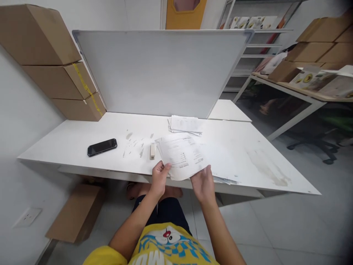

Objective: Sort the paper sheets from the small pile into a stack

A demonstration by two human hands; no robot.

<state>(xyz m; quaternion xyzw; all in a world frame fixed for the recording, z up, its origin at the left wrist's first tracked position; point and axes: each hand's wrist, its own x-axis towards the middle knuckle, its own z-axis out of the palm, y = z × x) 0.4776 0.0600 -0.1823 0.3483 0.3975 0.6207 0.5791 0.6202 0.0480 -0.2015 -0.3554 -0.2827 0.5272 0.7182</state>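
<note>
Printed paper sheets (182,156) are held up over the table's front edge. My left hand (160,178) pinches their near left corner, thumb on top. At the near right corner, my right hand (203,182) grips the same sheets with its fingers beneath them. Just left of the papers lies a small beige block-like object (152,151). Behind them sits another stack of papers (186,124), near the whiteboard. More sheets (224,179) lie by the front edge, right of my right hand and partly hidden.
The white table (237,143) carries a black phone (102,147) on its left. A whiteboard (162,73) stands along the back. Cardboard boxes (62,81) are stacked at the left, another box (77,213) is on the floor. A second table (298,90) holds boxes; a person is partly visible behind.
</note>
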